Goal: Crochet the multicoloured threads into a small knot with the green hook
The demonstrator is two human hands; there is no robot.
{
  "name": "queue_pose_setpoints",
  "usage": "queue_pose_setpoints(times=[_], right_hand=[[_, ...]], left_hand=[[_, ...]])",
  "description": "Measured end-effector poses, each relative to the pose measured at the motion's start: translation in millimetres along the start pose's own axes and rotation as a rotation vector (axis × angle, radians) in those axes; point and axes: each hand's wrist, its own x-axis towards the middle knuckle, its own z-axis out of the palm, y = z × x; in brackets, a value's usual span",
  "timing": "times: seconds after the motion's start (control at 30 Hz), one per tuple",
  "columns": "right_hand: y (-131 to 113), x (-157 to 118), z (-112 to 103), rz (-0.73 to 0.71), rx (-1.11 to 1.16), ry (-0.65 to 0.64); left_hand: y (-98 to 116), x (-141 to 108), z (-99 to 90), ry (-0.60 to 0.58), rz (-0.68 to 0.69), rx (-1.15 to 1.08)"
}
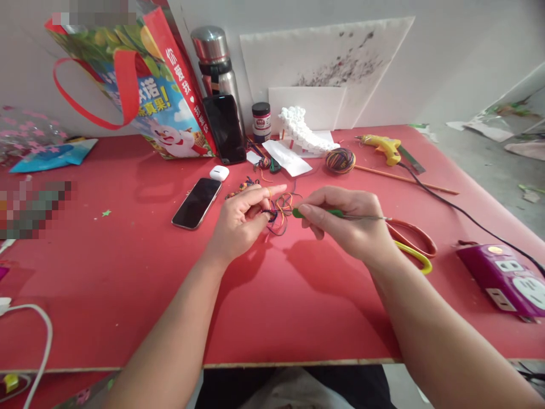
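Note:
My right hand (pixel 344 218) is closed round the green handle of a crochet hook (pixel 336 213), whose thin metal shaft points left and whose other end shows past my palm. My left hand (pixel 242 218), index finger stretched out, pinches a small dark loop of crocheted yarn (pixel 269 215) between thumb and fingers. The hook's tip is close to that loop; whether it passes through cannot be made out. Loose multicoloured yarn strands (pixel 283 207) lie between the hands. Behind them is a multicoloured yarn ball (pixel 340 161). A knitted-looking multicoloured piece (pixel 246 186) lies partly hidden behind my left hand.
On the red table (pixel 149 295) are a phone (pixel 197 203), an earbud case (pixel 219 173), scissors (pixel 415 250), a yellow glue gun (pixel 380 147), a stick (pixel 413 179) and a purple power strip (pixel 504 278). Behind stand a gift bag (pixel 170 122), an upright phone (pixel 225 129) and a steel flask (pixel 212 48).

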Motion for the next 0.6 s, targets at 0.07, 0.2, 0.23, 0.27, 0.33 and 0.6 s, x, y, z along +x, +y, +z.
queue_pose_setpoints(times=[0.07,0.2,0.23,0.27,0.33,0.6], right_hand=[[-1.6,2.8,-6.6,0.092,0.097,-0.023],[-3.1,6.7,-14.3,0.187,0.189,-0.081],[-3.8,7.2,-15.0,0.203,0.190,-0.093],[-4.6,7.5,-15.4,0.217,0.187,-0.103],[-6.2,7.7,-15.8,0.239,0.170,-0.123],[-3.3,10.5,-24.3,0.262,0.204,-0.192]], left_hand=[[0.2,-1.4,-0.9,-0.075,-0.009,-0.032],[2.3,-3.4,0.3,-0.167,-0.036,-0.052],[3.3,-3.5,1.2,-0.184,-0.038,-0.058],[4.4,-3.5,2.3,-0.201,-0.036,-0.063],[6.7,-3.3,4.5,-0.238,-0.021,-0.057],[11.0,-3.7,3.8,-0.316,-0.009,-0.043]])
